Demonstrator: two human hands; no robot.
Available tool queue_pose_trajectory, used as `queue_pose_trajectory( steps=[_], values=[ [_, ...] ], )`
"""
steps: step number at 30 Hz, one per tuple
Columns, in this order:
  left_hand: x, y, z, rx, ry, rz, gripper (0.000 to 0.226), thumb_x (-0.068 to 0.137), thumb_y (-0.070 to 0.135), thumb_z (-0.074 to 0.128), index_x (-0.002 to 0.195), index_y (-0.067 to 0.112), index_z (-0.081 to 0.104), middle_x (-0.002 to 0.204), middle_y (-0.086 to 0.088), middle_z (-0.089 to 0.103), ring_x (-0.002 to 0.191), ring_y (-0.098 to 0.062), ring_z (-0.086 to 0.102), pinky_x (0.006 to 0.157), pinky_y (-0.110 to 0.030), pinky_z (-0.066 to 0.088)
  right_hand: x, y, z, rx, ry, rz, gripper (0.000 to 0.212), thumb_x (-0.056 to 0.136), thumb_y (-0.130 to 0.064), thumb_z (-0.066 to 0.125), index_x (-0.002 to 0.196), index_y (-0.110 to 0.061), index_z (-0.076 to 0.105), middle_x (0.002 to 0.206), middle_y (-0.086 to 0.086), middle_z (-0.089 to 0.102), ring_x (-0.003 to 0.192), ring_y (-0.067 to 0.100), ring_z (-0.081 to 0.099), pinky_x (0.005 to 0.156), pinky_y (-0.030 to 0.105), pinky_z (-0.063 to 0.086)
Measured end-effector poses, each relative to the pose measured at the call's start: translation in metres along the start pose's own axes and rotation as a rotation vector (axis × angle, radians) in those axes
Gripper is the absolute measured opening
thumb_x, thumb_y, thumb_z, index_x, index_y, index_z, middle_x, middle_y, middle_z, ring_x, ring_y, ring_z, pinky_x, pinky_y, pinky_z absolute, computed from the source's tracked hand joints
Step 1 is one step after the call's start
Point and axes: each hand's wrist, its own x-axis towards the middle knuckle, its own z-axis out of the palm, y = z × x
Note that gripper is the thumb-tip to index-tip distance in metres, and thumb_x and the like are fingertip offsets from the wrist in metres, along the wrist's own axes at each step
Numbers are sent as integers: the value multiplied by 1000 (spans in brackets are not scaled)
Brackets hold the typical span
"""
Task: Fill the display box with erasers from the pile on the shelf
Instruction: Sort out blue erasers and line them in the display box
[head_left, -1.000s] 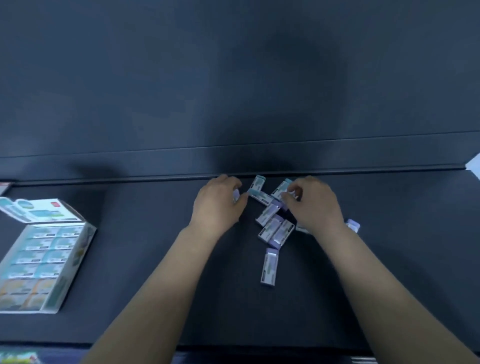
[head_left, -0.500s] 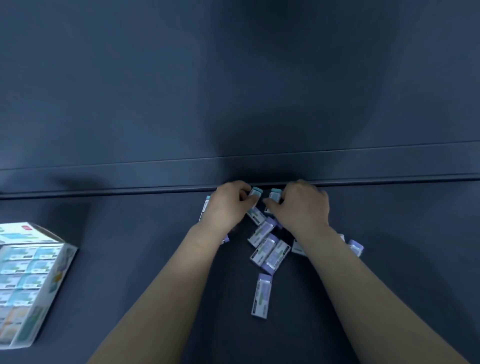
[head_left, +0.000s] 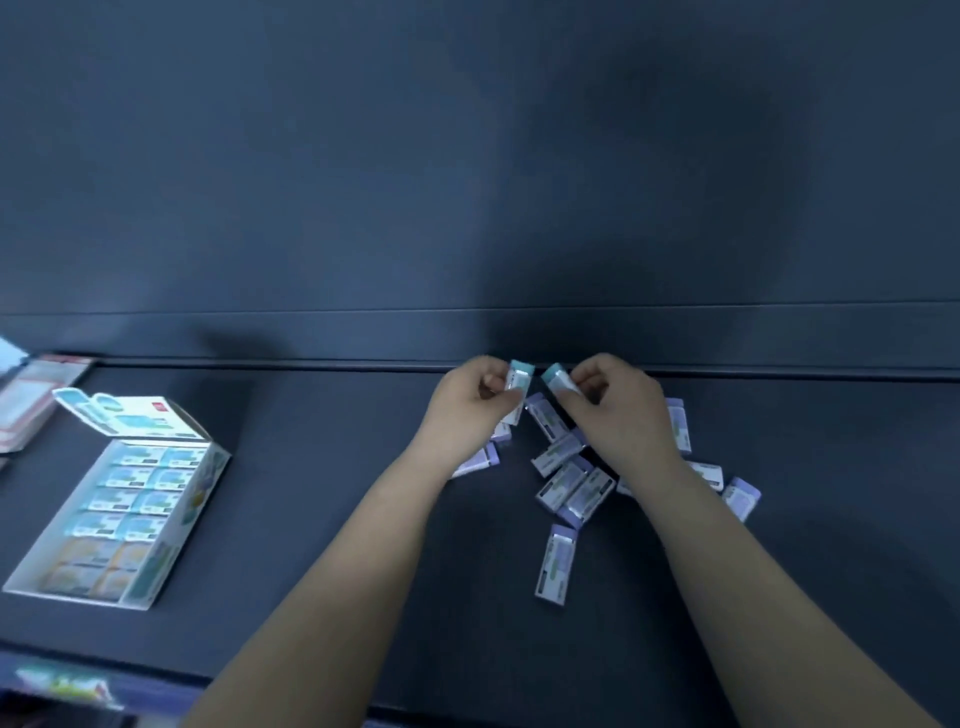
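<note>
A pile of small wrapped erasers (head_left: 569, 480) lies scattered on the dark shelf, right of centre. My left hand (head_left: 470, 410) pinches a teal-capped eraser (head_left: 518, 382) at the pile's back edge. My right hand (head_left: 615, 410) pinches another teal-capped eraser (head_left: 558, 378) beside it. The two held erasers stand close together, raised above the pile. One eraser (head_left: 555, 564) lies alone nearer to me. The white display box (head_left: 156, 564) sits at the left with its lid flap up, holding rows of erasers.
The dark back wall (head_left: 467, 156) rises just behind the pile. A stack of red and white packets (head_left: 31, 400) lies at the far left behind the box. The shelf's front edge (head_left: 156, 670) runs below the box, with colourful items beneath it.
Both hands have lifted from the pile, each raising a teal-capped eraser. The camera has swung left, bringing the display box further into view.
</note>
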Motion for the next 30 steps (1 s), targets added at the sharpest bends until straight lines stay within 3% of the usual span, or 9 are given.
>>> queue_pose_trajectory(
  steps=[2,5,8,11,16,22,26,30],
  values=[
    [-13,0,-15,-87,40,-17,22,83,3,59,75,23,53,67,7,47,52,0,45,53,-11,37,-11,-14,1,132,-13,7,9,79,-20,66,80,-18,58,69,-11,55,64,5,51,58,17,40],
    [-33,-1,-37,-214,68,-28,15,83,2,59,85,16,55,72,3,53,66,-12,54,65,-21,43,-26,-36,9,306,-45,8,9,79,-16,67,77,-20,59,72,-9,59,66,5,53,61,13,43],
    [-52,-4,-60,-283,93,1,22,84,-2,57,83,19,52,70,4,56,53,2,54,50,-11,41,-40,-56,23,432,-80,11,13,79,-11,67,75,-20,59,72,-5,60,62,0,54,58,9,45],
    [-69,-11,-88,-314,112,25,26,83,-3,56,88,22,53,61,10,61,49,1,51,46,-14,37,-56,-75,44,499,-108,24,15,79,-8,67,74,-20,59,72,-4,61,62,0,55,61,13,46],
    [-92,-39,-148,-321,108,49,29,83,-6,55,94,20,59,59,9,61,44,1,50,46,-15,37,-81,-113,89,541,-131,35,14,79,-8,67,75,-20,61,76,-3,62,70,7,56,63,13,46],
    [-104,-92,-233,-274,141,13,27,78,-5,60,81,21,52,72,1,57,53,-9,51,45,-13,39,-108,-167,165,514,-145,24,15,77,-7,69,72,-20,62,69,-6,61,57,-3,53,55,9,45],
    [-106,-132,-290,-225,142,-11,26,77,2,63,75,21,45,92,-4,66,63,-15,60,52,-22,43,-119,-202,219,466,-152,12,14,77,-7,69,73,-19,62,70,-4,62,61,1,54,56,9,45],
    [-103,-163,-334,-222,135,24,26,75,3,65,76,22,47,92,-8,67,75,-22,64,57,-27,45,-123,-225,261,383,-131,30,15,76,-10,71,71,-22,64,69,-2,62,65,10,54,65,21,46]
  ],
)
